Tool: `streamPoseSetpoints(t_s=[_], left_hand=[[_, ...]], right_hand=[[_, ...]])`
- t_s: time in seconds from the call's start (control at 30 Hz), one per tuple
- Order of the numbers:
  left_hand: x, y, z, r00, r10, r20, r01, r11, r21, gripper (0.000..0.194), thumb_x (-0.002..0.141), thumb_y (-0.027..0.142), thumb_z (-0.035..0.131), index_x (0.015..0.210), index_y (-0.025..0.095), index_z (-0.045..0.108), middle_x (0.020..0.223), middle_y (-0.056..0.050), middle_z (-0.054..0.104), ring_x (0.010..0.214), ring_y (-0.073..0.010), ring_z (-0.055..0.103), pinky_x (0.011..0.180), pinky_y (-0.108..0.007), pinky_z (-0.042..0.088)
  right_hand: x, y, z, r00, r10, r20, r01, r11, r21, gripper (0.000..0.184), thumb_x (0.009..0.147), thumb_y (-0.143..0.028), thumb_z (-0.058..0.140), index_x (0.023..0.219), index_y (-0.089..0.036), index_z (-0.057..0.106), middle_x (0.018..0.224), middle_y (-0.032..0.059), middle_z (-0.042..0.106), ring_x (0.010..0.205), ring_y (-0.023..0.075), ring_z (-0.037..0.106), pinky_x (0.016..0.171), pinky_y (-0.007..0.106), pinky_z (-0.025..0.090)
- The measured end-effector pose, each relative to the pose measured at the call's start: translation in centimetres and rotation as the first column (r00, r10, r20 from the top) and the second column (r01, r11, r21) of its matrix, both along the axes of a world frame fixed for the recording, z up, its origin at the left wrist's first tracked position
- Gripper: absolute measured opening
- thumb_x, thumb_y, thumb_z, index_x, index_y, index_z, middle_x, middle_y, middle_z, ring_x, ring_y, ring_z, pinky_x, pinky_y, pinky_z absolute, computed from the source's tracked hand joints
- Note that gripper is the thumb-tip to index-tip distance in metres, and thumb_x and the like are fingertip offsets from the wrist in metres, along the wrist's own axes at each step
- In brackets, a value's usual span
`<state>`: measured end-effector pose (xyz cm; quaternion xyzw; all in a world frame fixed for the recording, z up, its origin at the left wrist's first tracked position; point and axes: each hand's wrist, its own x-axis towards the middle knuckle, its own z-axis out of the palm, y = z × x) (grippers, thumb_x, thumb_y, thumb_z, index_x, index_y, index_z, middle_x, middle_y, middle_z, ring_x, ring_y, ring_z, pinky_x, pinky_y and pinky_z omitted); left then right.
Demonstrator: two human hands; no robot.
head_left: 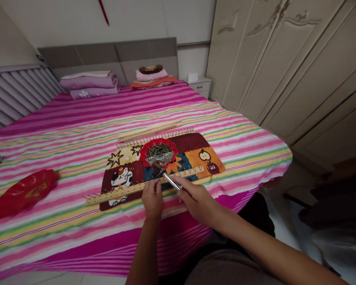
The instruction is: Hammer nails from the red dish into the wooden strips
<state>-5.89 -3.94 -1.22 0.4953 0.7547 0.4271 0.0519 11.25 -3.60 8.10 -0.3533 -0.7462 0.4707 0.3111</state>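
A wooden strip (118, 192) studded with upright nails lies across a patchwork cartoon mat (195, 148) on the bed. My left hand (152, 198) pinches something small at the strip, likely a nail, too small to make out. A small hammer (166, 177) is in my right hand (195, 200), its dark head just above the strip beside my left fingers. Just behind the hammer, a red dish (145, 149) holds a heap of loose nails (159, 153).
Two more wooden strips (150, 132) lie behind the mat, one with nails. A red plastic dish (23, 192) lies at the left on the striped bedspread (77, 130). Folded blankets (89, 84) and pillows sit by the headboard. A wardrobe (284, 59) stands to the right.
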Motion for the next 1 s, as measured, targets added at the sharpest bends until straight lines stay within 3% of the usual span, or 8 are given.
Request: streamPoseSetpoints(t_s=[0.2,0.47,0.6,0.7,0.77,0.83,0.93,1.0], left_hand=[[-0.1,0.1,-0.3,1.0,0.009,0.012,-0.009,1.0,0.003,0.016,0.083,0.029,0.046,0.081,0.02,0.06,0.081,-0.005,0.062,0.081,-0.0185,0.057,0.077,-0.03,0.044],[-0.3,-0.2,0.6,0.992,0.023,0.127,-0.022,1.0,-0.007,0.02,0.078,0.036,0.051,0.082,0.021,0.064,0.079,-0.004,0.062,0.074,-0.0175,0.058,0.075,-0.03,0.046],[-1.5,-0.1,2.2,0.991,0.046,0.124,-0.054,0.997,0.06,0.027,0.076,0.042,0.053,0.084,0.02,0.065,0.078,-0.003,0.063,0.069,-0.0164,0.057,0.071,-0.03,0.047],[-3.1,1.7,4.4,0.995,0.093,-0.045,-0.089,0.993,0.074,0.025,0.077,0.037,0.051,0.084,0.019,0.067,0.081,-0.004,0.064,0.074,-0.0176,0.058,0.075,-0.031,0.047],[-4.1,3.7,5.9,0.974,0.063,-0.217,-0.073,0.997,-0.037,0.024,0.078,0.03,0.049,0.087,0.018,0.068,0.089,-0.008,0.066,0.084,-0.0208,0.059,0.081,-0.034,0.045],[-4.6,5.8,7.2,0.932,-0.025,-0.362,-0.071,0.966,-0.248,0.026,0.078,0.026,0.048,0.089,0.018,0.069,0.096,-0.011,0.068,0.094,-0.0256,0.059,0.085,-0.039,0.043],[-4.5,8.5,8.1,0.87,-0.141,-0.473,-0.146,0.843,-0.518,0.028,0.078,0.024,0.046,0.09,0.019,0.07,0.102,-0.014,0.068,0.102,-0.0325,0.057,0.085,-0.047,0.04],[-4.3,9.5,8.3,0.846,-0.191,-0.499,-0.189,0.767,-0.613,0.028,0.078,0.023,0.045,0.09,0.019,0.07,0.102,-0.016,0.069,0.104,-0.0336,0.057,0.086,-0.049,0.038]], right_hand=[[-0.2,-0.3,-0.8,0.999,-0.002,0.05,0.005,0.998,-0.067,0.05,0.084,-0.009,0.039,0.13,-0.022,0.054,0.066,-0.0024,0.055,0.055,0.0115,0.047,0.053,0.021,0.039],[4.8,-2.4,-1.7,0.98,-0.172,-0.097,0.139,0.948,-0.285,0.046,0.087,-0.027,0.042,0.131,-0.016,0.051,0.058,-0.0057,0.044,0.046,0.0095,0.037,0.043,0.021,0.03],[7.2,-3.5,-2.7,0.955,-0.29,-0.055,0.247,0.889,-0.386,0.051,0.086,-0.033,0.045,0.133,-0.014,0.051,0.057,-0.0059,0.045,0.041,0.0086,0.034,0.04,0.021,0.027],[8.3,-3.9,-3.6,0.934,-0.355,-0.042,0.306,0.856,-0.417,0.053,0.084,-0.037,0.048,0.132,-0.014,0.052,0.055,-0.0065,0.043,0.041,0.0089,0.033,0.04,0.021,0.026],[8.7,-3.9,-4.1,0.926,-0.375,-0.042,0.322,0.845,-0.427,0.056,0.083,-0.039,0.049,0.133,-0.014,0.052,0.054,-0.0066,0.042,0.043,0.0098,0.035,0.041,0.021,0.027],[8.9,-3.8,-4.4,0.923,-0.381,-0.05,0.325,0.842,-0.43,0.058,0.082,-0.041,0.05,0.133,-0.012,0.052,0.053,-0.0069,0.039,0.045,0.0105,0.036,0.041,0.021,0.027],[9.1,-3.6,-4.4,0.931,-0.364,-0.039,0.313,0.846,-0.432,0.059,0.081,-0.042,0.05,0.133,-0.011,0.051,0.052,-0.0077,0.035,0.044,0.0104,0.033,0.041,0.021,0.025],[9.2,-3.6,-4.4,0.936,-0.352,-0.022,0.308,0.846,-0.435,0.06,0.082,-0.042,0.049,0.133,-0.011,0.051,0.051,-0.0081,0.034,0.043,0.01,0.031,0.04,0.021,0.024]])
